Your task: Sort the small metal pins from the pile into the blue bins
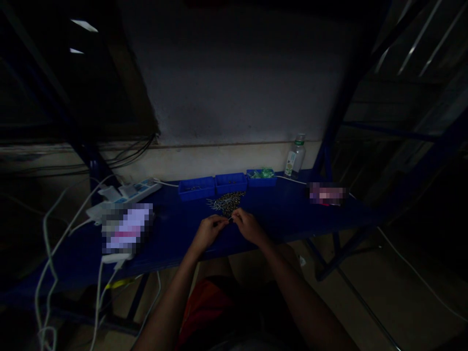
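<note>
Both of my hands meet over the blue table near its front edge. My left hand (207, 233) is closed in a pinch at one end of a thin, pale metal pin (230, 219). At the pin's other end, the fingers of my right hand (248, 225) are pinched together too. Just beyond my fingertips lies a heap of small metal parts (230, 201), with silvery shanks pointing left and darker, brownish bits among them. The dim light hides their exact kind.
Behind the heap stand a left blue bin (196, 195), a middle blue bin (231, 187) and a right blue bin (261, 183) with green plastic. A clear bottle (295, 158) is at the back right. A power strip (127, 195) and white cables (47, 229) occupy the left side.
</note>
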The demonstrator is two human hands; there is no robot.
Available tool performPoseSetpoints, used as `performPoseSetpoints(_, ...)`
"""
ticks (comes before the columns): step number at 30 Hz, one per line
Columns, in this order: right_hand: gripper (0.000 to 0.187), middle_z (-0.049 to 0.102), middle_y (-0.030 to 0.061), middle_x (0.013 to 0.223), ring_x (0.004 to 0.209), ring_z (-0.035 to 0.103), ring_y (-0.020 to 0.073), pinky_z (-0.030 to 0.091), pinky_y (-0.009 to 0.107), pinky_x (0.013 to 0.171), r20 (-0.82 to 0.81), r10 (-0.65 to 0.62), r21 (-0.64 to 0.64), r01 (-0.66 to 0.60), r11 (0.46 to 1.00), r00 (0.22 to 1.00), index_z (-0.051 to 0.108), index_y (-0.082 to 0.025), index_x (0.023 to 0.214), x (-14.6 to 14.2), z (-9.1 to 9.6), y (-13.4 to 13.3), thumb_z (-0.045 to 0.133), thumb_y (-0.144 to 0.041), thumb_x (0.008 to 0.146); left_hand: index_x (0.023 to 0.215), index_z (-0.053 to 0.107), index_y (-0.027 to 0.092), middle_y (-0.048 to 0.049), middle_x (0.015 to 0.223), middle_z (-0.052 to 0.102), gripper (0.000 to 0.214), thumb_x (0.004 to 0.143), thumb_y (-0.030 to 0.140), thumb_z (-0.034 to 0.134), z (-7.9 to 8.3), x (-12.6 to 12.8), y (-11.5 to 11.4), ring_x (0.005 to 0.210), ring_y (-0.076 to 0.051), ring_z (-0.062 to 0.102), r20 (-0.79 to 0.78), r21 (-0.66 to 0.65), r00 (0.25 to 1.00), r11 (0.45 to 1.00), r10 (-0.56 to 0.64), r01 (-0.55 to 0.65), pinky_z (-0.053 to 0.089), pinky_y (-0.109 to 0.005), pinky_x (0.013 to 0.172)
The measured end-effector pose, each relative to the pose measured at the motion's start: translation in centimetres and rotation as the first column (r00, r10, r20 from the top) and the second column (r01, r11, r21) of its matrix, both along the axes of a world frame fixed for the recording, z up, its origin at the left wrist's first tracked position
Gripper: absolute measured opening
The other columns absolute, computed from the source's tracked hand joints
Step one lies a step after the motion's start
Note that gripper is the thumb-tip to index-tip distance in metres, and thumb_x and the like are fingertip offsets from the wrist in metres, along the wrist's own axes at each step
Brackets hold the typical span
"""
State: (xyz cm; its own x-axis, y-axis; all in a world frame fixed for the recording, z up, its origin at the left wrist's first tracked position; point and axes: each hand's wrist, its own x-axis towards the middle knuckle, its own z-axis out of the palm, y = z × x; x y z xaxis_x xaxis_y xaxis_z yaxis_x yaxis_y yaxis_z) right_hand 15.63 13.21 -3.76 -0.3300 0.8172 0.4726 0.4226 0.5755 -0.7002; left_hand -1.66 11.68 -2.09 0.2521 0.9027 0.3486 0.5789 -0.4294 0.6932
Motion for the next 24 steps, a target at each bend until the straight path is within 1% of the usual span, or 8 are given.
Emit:
performPoseSetpoints(2, 0.013, 0.060, 0.0009, 0.079, 0.076, 0.056, 0.0121, 0.040, 0.022, 0.071, 0.032, 0.028, -0.022, -0.028, 0.999, 0.999, 0.050, -0.020, 0.091, -0.06, -0.18, 0.15, 0.037, -0.022, 0.089, 0.086, 0.069, 0.018, -0.0053, 0.087, 0.067, 0.026, 0.079, 0.038, 0.053, 0.17, -0.18, -0.15, 0.080, -0.018, 0.060, 0.053, 0.033, 0.997, 0.998, 0.060, -0.062, 0.044, -0.027, 0.073)
performPoseSetpoints(4, 0.011, 0.060, 0.0006, 0.079, 0.076, 0.057, 0.0121, 0.039, 0.021, 0.070, 0.108, 0.069, -0.016, -0.068, 0.998, 0.992, 0.050, -0.020, 0.090, -0.15, -0.45, 0.21, 0.039, -0.021, 0.089, 0.087, 0.068, 0.018, -0.0054, 0.086, 0.066, 0.026, 0.079, 0.037, 0.054, 0.38, -0.20, -0.33, 0.080, -0.018, 0.060, 0.087, 0.051, 0.993, 0.996, 0.073, -0.078, 0.044, -0.027, 0.074)
performPoseSetpoints(7, 0.006, 0.060, 0.0028, 0.083, 0.078, 0.056, 0.0140, 0.038, 0.022, 0.069, 0.239, 0.069, 0.042, -0.082, 0.996, 0.969, 0.049, -0.020, 0.089, -0.25, -0.73, 0.11, 0.044, -0.021, 0.087, 0.086, 0.069, 0.017, -0.0052, 0.083, 0.065, 0.025, 0.079, 0.036, 0.055, 0.70, 0.06, -0.65, 0.076, -0.017, 0.059, 0.087, 0.054, 0.996, 0.999, 0.006, -0.010, 0.044, -0.026, 0.072)
performPoseSetpoints(10, 0.006, 0.060, 0.0050, 0.087, 0.080, 0.056, 0.0152, 0.037, 0.023, 0.069, 0.303, 0.048, 0.090, -0.078, 0.993, 0.952, 0.049, -0.019, 0.090, -0.23, -0.59, -0.18, 0.044, -0.020, 0.087, 0.084, 0.069, 0.017, -0.0051, 0.080, 0.064, 0.024, 0.078, 0.035, 0.056, 0.92, 0.32, -0.90, 0.073, -0.016, 0.058, 0.084, 0.054, 0.996, 0.998, -0.036, 0.032, 0.044, -0.026, 0.069)
performPoseSetpoints(13, 0.007, 0.059, 0.0042, 0.085, 0.079, 0.055, 0.0149, 0.037, 0.023, 0.069, 0.291, 0.051, 0.093, -0.081, 0.992, 0.955, 0.049, -0.020, 0.089, -0.15, -0.23, -0.44, 0.043, -0.024, 0.088, 0.085, 0.069, 0.017, -0.0052, 0.080, 0.064, 0.024, 0.079, 0.036, 0.055, 0.94, 0.33, -0.95, 0.073, -0.016, 0.058, 0.090, 0.052, 0.995, 0.998, -0.034, 0.029, 0.044, -0.026, 0.068)
performPoseSetpoints(18, 0.008, 0.060, -0.0002, 0.079, 0.073, 0.055, 0.0122, 0.037, 0.020, 0.064, 0.205, 0.111, 0.024, -0.118, 0.993, 0.973, 0.051, -0.020, 0.082, -0.05, 0.15, -0.59, 0.050, -0.028, 0.084, 0.086, 0.069, 0.017, -0.0053, 0.081, 0.064, 0.025, 0.078, 0.037, 0.056, 0.77, 0.17, -0.83, 0.073, -0.016, 0.058, 0.100, 0.039, 0.995, 0.999, -0.017, 0.014, 0.044, -0.026, 0.068)
performPoseSetpoints(24, 0.012, 0.062, -0.0004, 0.077, 0.068, 0.055, 0.0106, 0.035, 0.019, 0.059, 0.153, 0.113, -0.004, -0.113, 0.994, 0.982, 0.055, -0.019, 0.082, -0.06, 0.24, -0.57, 0.048, -0.028, 0.086, 0.087, 0.068, 0.017, -0.0048, 0.080, 0.064, 0.023, 0.075, 0.034, 0.060, 0.73, 0.23, -0.76, 0.073, -0.016, 0.058, 0.102, 0.037, 0.994, 0.999, -0.037, 0.033, 0.044, -0.026, 0.067)
